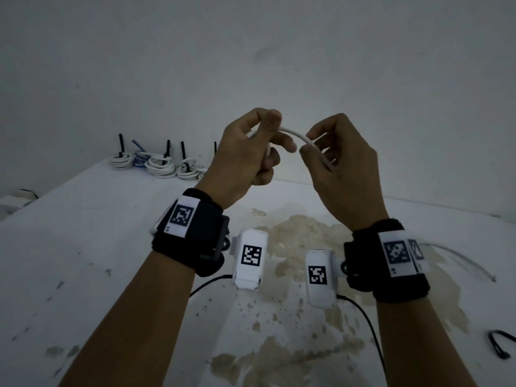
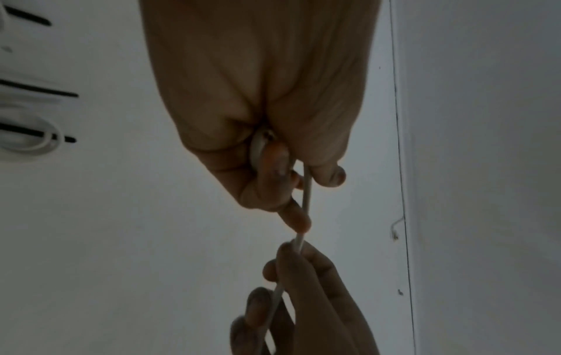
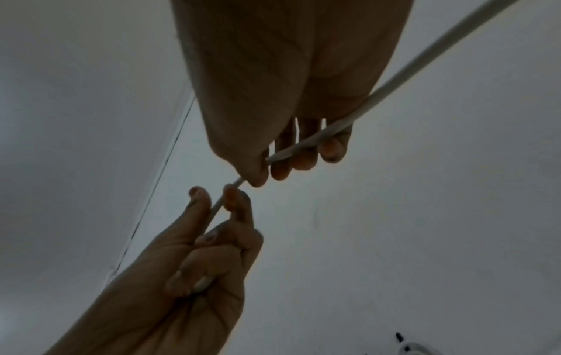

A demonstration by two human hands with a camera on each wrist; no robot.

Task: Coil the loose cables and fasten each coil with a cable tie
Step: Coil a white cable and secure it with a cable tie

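A white cable (image 1: pixel 296 135) arches between both raised hands above the table. My left hand (image 1: pixel 252 148) grips one end of it, fingers curled round the cable (image 2: pixel 306 192) and its end tucked in the palm. My right hand (image 1: pixel 332 160) pinches the cable (image 3: pixel 303 146) between thumb and forefinger, and the rest runs across its fingers and off to the right. A loose white length (image 1: pixel 463 258) trails on the table behind the right wrist. A black cable tie (image 1: pixel 499 344) lies at the table's right front.
Several finished white coils (image 1: pixel 162 166) and a blue one (image 1: pixel 138 159), each with a black tie standing up, line the table's far left edge by the wall. The white table (image 1: pixel 83 247) has brown stains (image 1: pixel 301 238) in the middle.
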